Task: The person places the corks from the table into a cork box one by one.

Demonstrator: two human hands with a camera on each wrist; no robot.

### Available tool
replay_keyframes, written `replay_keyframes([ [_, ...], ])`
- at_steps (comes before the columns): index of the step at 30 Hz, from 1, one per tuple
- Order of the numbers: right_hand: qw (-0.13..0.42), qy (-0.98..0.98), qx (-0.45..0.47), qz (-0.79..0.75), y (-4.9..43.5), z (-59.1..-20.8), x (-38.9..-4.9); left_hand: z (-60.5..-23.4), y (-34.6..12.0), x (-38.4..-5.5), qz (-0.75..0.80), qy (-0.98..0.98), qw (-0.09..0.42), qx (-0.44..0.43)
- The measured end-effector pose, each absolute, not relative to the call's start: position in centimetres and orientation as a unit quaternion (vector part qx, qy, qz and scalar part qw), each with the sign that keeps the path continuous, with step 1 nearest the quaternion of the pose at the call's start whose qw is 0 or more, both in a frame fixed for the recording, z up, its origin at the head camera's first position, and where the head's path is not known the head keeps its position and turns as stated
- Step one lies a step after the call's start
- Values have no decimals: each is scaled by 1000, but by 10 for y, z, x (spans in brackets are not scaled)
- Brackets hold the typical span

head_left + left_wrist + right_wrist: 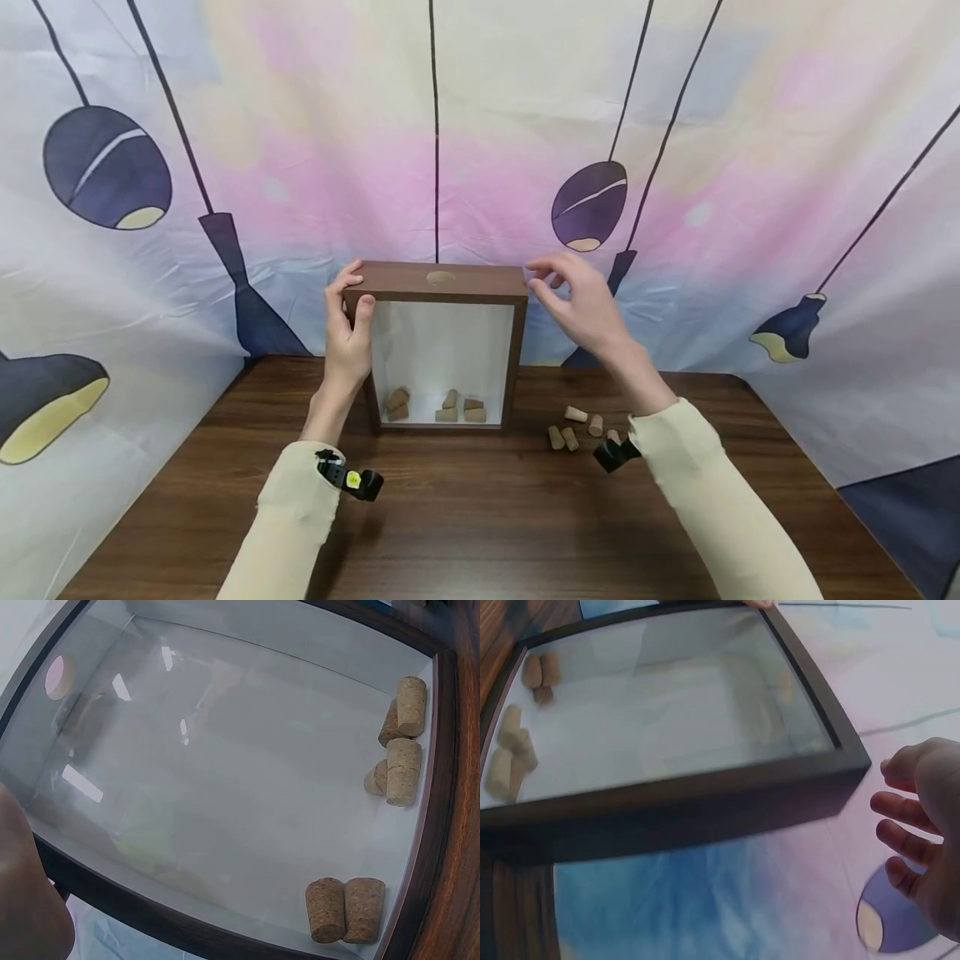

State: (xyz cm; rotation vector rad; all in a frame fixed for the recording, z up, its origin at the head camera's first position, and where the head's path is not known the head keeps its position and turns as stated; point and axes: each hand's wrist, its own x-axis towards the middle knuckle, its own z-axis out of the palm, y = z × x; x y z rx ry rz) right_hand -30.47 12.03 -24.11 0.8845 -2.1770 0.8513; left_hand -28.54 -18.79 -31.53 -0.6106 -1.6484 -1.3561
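A brown wooden shadow box (521,350) with a clear front stands upright on the table, a round hole (441,277) in its top. My left hand (348,333) grips its top left corner, thumb on the front and fingers over the top. Several corks (447,414) lie along the bottom inside; the left wrist view shows a side-by-side pair of corks (345,910) near one corner. My right hand (581,304) is beside the top right corner, fingers loosely bent with nothing between them. In the right wrist view, its fingers (904,810) are apart from the box's edge.
Several loose corks (570,437) lie on the dark wooden table (480,508) right of the box, partly under my right forearm. Behind the table hangs a cloth backdrop (495,167) printed with lamps. Each wrist wears a small black camera (363,483).
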Motion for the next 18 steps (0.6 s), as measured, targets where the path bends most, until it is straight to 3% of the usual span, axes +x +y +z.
replay_keyframes([
  [4,315,-833,317,327,136,-253,-305,-316,-189,-285,-549,-663,446,-248],
  [18,217,-890,285,281,174,-314,-315,-315,-188,-286,-541,-662,454,-251],
])
